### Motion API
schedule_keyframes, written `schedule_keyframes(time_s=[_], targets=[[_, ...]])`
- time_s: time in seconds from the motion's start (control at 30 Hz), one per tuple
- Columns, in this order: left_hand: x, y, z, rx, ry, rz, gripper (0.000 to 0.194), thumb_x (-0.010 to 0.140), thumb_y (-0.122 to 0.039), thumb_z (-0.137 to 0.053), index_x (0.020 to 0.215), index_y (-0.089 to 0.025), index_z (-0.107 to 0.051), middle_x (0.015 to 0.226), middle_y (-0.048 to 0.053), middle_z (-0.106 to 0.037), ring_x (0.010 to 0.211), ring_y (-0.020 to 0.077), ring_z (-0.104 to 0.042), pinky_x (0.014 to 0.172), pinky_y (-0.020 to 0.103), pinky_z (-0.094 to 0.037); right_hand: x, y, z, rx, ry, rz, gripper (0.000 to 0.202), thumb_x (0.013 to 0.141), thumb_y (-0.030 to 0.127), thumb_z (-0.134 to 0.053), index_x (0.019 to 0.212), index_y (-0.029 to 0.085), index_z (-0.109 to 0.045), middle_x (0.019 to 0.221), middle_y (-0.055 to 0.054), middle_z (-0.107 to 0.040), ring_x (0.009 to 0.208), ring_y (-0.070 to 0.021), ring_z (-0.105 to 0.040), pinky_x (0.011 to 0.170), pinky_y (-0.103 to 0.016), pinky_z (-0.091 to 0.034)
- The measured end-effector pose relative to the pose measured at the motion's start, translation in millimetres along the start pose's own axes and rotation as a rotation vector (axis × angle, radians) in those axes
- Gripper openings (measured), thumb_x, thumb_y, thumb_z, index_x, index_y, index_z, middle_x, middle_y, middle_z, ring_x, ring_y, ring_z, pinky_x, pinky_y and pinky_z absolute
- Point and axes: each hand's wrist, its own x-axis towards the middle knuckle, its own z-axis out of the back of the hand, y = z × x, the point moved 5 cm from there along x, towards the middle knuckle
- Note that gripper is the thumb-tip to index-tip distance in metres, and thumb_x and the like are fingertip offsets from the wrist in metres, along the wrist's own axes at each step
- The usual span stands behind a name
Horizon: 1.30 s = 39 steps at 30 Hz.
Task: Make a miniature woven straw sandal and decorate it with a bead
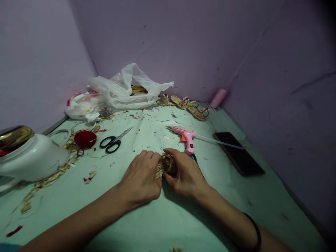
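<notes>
Partly hidden, cut off or blurred

The woven straw piece (167,164) is partly covered by the left hand (144,176) and right hand (187,175) — its full shape cannot be told. The left edge crops the white ceramic jug (39,159); the pink roll (218,98) is blurred — its kind unclear.

Light: dim, cool; source unseen
Shadows: soft, under your right forearm
Edges: stretched, upper-right corner black
Right wall: dark, soft
</notes>
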Motion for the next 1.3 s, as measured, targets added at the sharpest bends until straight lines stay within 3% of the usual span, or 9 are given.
schedule_keyframes(time_s=[0.2,0.33,0.47,0.57,0.63,0.8,1.1,1.23,1.3], targets=[[3,17,1.5,-0.178,0.062,0.161,0.03,0.065,-0.025,-0.055,0.094,-0.019,-0.054,0.095,0.009,-0.059,0.088,0.0266,-0.053,0.072,0.036,-0.039,-2,-4,9,0.048,0.077,-0.05,0.071,0.062,0.021,-0.062,0.128,0.012,-0.038,0.124,-0.016,-0.051,0.111,-0.0288,-0.049,0.092,-0.042,-0.041],[5,32,-3.3,-0.481,0.05,0.329,0.04,0.058,-0.011,-0.052,0.097,-0.017,-0.055,0.074,0.003,-0.061,0.064,0.0188,-0.056,0.055,0.028,-0.038,-10,-16,16,0.157,0.067,-0.264,0.068,0.063,0.015,-0.059,0.128,0.014,-0.038,0.115,-0.015,-0.058,0.101,-0.0277,-0.057,0.086,-0.044,-0.044],[8,33,-9.3,-0.996,0.063,0.477,0.042,0.048,-0.003,-0.052,0.089,-0.013,-0.055,0.056,-0.002,-0.054,0.049,0.0141,-0.053,0.047,0.024,-0.039,-12,-19,14,0.516,0.028,-0.35,0.063,0.062,0.013,-0.058,0.123,0.018,-0.04,0.11,-0.011,-0.058,0.09,-0.0228,-0.061,0.083,-0.042,-0.045],[9,28,-6.7,-1.323,-0.05,0.527,0.043,0.049,-0.007,-0.06,0.09,-0.012,-0.051,0.059,-0.001,-0.058,0.053,0.0148,-0.057,0.051,0.026,-0.044,-6,-19,22,0.876,-0.186,-0.353,0.056,0.062,0.017,-0.062,0.115,0.021,-0.046,0.115,-0.009,-0.054,0.105,-0.022,-0.054,0.088,-0.039,-0.043],[9,26,-5.8,-1.416,-0.141,0.5,0.048,0.05,-0.012,-0.065,0.094,-0.012,-0.048,0.066,0.0,-0.06,0.06,0.0156,-0.059,0.057,0.027,-0.047,-3,-20,22,1.129,-0.248,-0.427,0.048,0.063,0.024,-0.067,0.108,0.02,-0.05,0.111,-0.009,-0.056,0.103,-0.0214,-0.055,0.086,-0.037,-0.045],[7,19,-17.8,-1.401,-0.167,0.429,0.051,0.051,-0.014,-0.067,0.096,-0.014,-0.043,0.074,0.001,-0.061,0.069,0.0157,-0.061,0.067,0.03,-0.048,-2,-23,10,1.423,-0.212,-0.694,0.033,0.063,0.028,-0.072,0.089,0.016,-0.057,0.082,-0.006,-0.064,0.07,-0.0142,-0.062,0.066,-0.027,-0.049],[9,17,-30.7,-1.323,-0.107,0.357,0.039,0.056,-0.013,-0.064,0.091,-0.015,-0.046,0.067,-0.002,-0.059,0.06,0.0123,-0.058,0.059,0.025,-0.047,-3,-21,0,1.445,-0.085,-0.653,0.031,0.062,0.028,-0.074,0.085,0.014,-0.059,0.064,0.001,-0.062,0.048,-0.0083,-0.054,0.051,-0.021,-0.044],[8,23,-28.6,-1.067,-0.075,0.41,0.021,0.07,-0.028,-0.055,0.086,-0.014,-0.052,0.052,-0.006,-0.05,0.044,0.011,-0.05,0.045,0.024,-0.042,-4,-22,-4,1.428,-0.068,-0.68,0.033,0.06,0.026,-0.075,0.086,0.014,-0.059,0.067,-0.001,-0.065,0.051,-0.0096,-0.057,0.053,-0.022,-0.045],[4,21,-19.0,-0.83,-0.099,0.392,0.022,0.072,-0.029,-0.052,0.088,-0.014,-0.057,0.063,0.0,-0.058,0.049,0.0133,-0.054,0.051,0.027,-0.045,-3,-23,-5,1.429,-0.057,-0.69,0.033,0.06,0.025,-0.075,0.086,0.013,-0.06,0.067,-0.002,-0.065,0.052,-0.0101,-0.058,0.055,-0.022,-0.046]])
